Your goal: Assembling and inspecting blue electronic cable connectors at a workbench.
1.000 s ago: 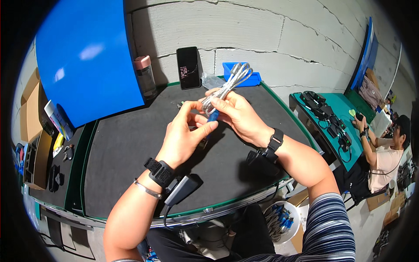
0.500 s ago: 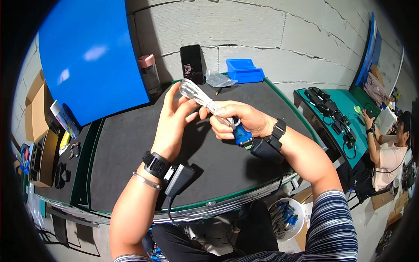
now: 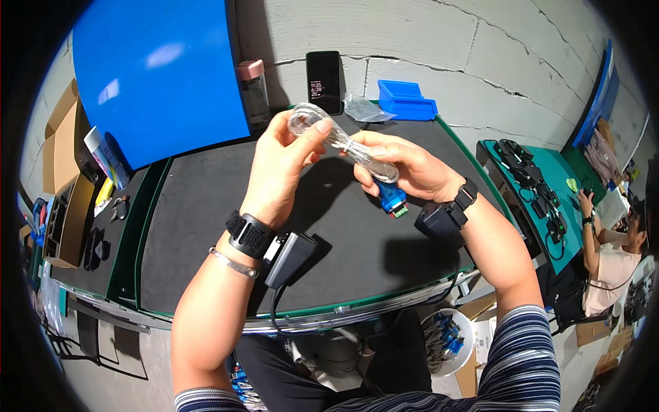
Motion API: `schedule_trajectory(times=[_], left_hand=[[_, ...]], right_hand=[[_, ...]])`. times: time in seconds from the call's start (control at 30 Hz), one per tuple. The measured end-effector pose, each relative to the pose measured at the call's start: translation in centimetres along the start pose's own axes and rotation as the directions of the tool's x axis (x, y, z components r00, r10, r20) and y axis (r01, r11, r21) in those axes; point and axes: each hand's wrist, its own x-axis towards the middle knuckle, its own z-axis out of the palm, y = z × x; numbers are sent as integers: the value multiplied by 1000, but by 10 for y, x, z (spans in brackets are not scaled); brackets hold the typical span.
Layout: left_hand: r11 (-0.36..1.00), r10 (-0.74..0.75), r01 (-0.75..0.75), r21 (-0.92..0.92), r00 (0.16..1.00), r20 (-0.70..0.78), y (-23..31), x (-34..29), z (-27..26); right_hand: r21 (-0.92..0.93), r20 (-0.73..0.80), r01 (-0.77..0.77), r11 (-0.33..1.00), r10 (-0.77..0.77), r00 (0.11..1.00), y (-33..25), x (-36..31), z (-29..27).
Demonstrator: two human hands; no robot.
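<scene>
A coiled, silvery clear-jacketed cable (image 3: 351,146) is stretched between my hands above the table. My left hand (image 3: 285,161) pinches the looped upper end between thumb and fingers. At the other end, my right hand (image 3: 412,168) grips the bundle, its thumb lying along the coil and its fingers partly hidden beneath. Just below the right fingers hangs the cable's blue connector (image 3: 391,196), with a small green terminal block (image 3: 400,212) at its tip. Both wrists wear black straps; each has a dark box-like module beside it.
The dark mat (image 3: 206,226) covers the table. Along its back edge are a pink-capped bottle (image 3: 254,93), phone (image 3: 323,82), clear plastic bag (image 3: 366,108) and blue bin (image 3: 406,101). A white bucket (image 3: 468,353) of blue-ended cables stands below. A co-worker (image 3: 607,254) sits at right.
My left thumb has closed onto the cable's loop, where the fingers were spread before. The right grip has loosened somewhat, exposing more of the coil's lower end. The whole view has shifted slightly.
</scene>
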Motion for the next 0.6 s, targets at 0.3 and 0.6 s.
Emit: schedule_trajectory(times=[0.3, 0.6], left_hand=[[994, -108, 110, 25, 992, -66, 3, -1, 5], [993, -118, 120, 15, 988, -97, 0, -4, 5]], right_hand=[[-267, -84, -3, 964, -21, 996, -2, -1, -10], [-102, -566, 585, 805, -531, 631, -28, -12, -59]])
